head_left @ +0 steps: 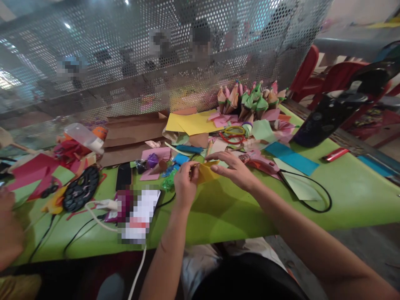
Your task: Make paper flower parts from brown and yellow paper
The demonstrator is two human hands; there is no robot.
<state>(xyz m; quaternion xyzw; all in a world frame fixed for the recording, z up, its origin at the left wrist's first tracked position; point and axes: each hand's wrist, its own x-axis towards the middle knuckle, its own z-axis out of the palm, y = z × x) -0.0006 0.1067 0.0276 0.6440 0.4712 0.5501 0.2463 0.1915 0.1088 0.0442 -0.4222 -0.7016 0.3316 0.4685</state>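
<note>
Above the green table [250,216], a piece of yellow paper [208,174] is held between my hands and looks curled or folded. My left hand [186,180] has its thumb and fingers closed on the paper's left edge. On the other side, my right hand [236,170] reaches over it with fingers stretched out and apart from the thumb, whose tip lies at the paper's right edge. A pink glue gun [262,163] with a black cord lies just beyond my right hand. Green crinkled material [168,182] is beside my left hand.
Several paper cones [250,100] stand at the back before a perforated metal screen [140,62]. A dark tumbler [328,116], blue paper [292,158] and a red lighter-like object [336,155] are right. Phones, cables and paper scraps lie left, near another person's hand [9,229].
</note>
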